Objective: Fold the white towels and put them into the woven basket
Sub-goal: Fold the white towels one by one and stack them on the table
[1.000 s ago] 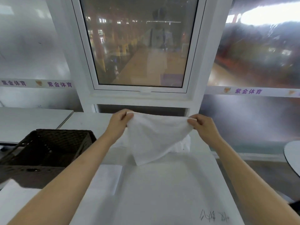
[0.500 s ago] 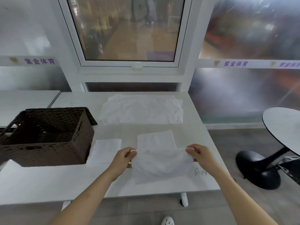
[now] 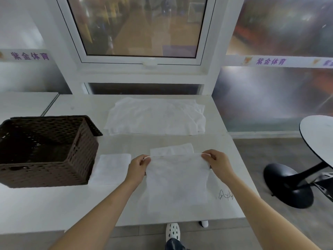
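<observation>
Thin white towel point(image 3: 177, 181) brought down from mid-air, now draped on pale counter point(image 3: 54, 210) at 6 o'clock — left hand point(image 3: 137, 168), right hand point(image 3: 219, 165) grip pinching top corners; fold next, brown woven basket point(image 3: 45, 150) at 9 o'clock.

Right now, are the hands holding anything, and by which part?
Yes: a white towel, held by its two far corners. The left hand pinches the left corner, the right hand the right corner.

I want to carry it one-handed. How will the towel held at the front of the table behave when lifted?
Likely floppy: the towel drapes limp from the corners that the left hand and right hand pinch. Probably light, since fingertip pinches hold it. Held one-handed, it would likely sag and bunch.
</observation>
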Demonstrator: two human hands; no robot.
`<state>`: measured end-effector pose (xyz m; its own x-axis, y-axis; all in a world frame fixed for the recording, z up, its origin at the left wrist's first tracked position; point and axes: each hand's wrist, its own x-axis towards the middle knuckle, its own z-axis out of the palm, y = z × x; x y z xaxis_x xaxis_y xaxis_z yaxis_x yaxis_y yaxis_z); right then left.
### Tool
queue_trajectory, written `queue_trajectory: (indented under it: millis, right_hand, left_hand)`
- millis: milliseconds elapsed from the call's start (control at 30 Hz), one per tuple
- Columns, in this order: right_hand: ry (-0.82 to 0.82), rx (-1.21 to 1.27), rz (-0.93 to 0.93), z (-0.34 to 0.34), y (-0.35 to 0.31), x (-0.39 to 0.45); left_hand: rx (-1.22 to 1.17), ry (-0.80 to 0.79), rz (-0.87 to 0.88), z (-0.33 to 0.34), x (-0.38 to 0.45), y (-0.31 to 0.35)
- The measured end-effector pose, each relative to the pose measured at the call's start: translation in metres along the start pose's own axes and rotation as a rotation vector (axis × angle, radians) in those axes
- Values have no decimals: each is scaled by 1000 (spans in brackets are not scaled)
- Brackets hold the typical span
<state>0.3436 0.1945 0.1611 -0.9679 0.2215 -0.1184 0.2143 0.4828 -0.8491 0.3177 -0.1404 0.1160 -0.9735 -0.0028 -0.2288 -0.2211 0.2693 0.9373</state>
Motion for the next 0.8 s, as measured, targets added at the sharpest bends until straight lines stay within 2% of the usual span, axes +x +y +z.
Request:
queue_trajectory:
  millis: [200, 367, 800]
  right_hand:
    - [-5, -15, -19, 23, 15, 86]
    - [-71, -97, 58, 60, 51, 153]
    - [-188, -294, 125, 128, 119, 255]
  left_hand:
    - [83, 40, -61, 19, 66, -6]
    - [193, 41, -127, 37, 121, -26]
    - [372, 40, -259, 61, 228, -99]
